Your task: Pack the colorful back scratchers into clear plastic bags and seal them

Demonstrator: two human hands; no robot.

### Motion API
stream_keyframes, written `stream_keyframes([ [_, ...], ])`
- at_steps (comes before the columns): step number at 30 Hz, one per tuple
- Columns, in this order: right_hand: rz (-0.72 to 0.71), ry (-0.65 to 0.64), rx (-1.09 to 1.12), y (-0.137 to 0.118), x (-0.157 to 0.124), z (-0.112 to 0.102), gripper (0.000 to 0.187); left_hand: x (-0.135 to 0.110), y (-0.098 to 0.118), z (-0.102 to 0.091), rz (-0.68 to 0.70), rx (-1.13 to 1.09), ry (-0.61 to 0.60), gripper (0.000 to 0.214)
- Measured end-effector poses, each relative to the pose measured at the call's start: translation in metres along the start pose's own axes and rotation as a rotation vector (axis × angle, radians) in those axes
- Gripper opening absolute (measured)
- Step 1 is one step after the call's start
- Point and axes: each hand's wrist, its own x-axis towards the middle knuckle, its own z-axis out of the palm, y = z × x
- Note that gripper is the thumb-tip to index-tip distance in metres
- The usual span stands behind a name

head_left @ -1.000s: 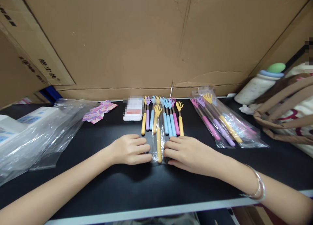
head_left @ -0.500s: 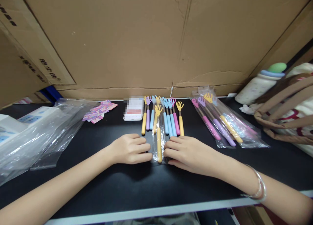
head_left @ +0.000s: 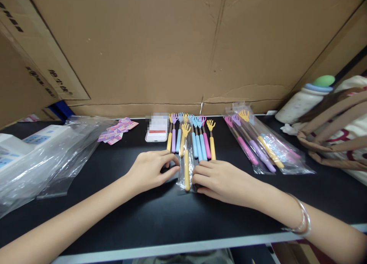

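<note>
**Bagged scratcher, mid tabletop**

Yellow, in clear sleeve, lying flat just below loose row. L hand fingers curled at sleeve's left edge, grip unclear; R hand fingers slack, flat on right edge

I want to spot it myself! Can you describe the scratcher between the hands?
On the black table, find the row of scratchers by the cardboard wall. The yellow scratcher lies between the left hand and right hand. Unlike the row's bare ones, it is wrapped in clear plastic.
</note>
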Motion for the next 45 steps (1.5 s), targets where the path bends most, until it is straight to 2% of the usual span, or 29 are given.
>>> stream_keyframes([
  [7,0.005,0.009,0.004,0.000,0.000,-0.001,0.014,-0.004,0.014,-0.003,-0.062,-0.058,-0.068,0.024],
  [12,0.000,0.007,0.027,0.001,0.001,-0.002,0.016,-0.005,0.014,-0.007,-0.008,-0.079,-0.125,0.025],
  [15,0.013,-0.026,0.026,0.000,0.001,-0.003,0.015,-0.005,0.010,-0.013,0.095,-0.089,-0.157,0.025],
  [18,0.021,-0.034,0.033,0.000,0.001,-0.003,0.019,-0.004,0.004,-0.015,0.296,-0.031,-0.169,0.022],
  [23,0.030,0.010,0.040,0.000,0.000,0.000,0.022,-0.001,-0.004,-0.012,0.566,0.253,0.040,0.020],
  [27,0.014,0.020,0.024,0.000,-0.001,0.001,0.019,0.001,-0.008,-0.012,0.737,0.347,0.172,0.016],
  [38,-0.002,-0.005,-0.014,0.002,0.000,0.003,0.013,-0.001,0.003,-0.002,0.849,0.345,0.352,0.016],
  [45,-0.002,0.007,-0.042,0.001,0.001,0.003,0.011,-0.001,0.003,-0.001,0.894,0.345,0.438,0.013],
])
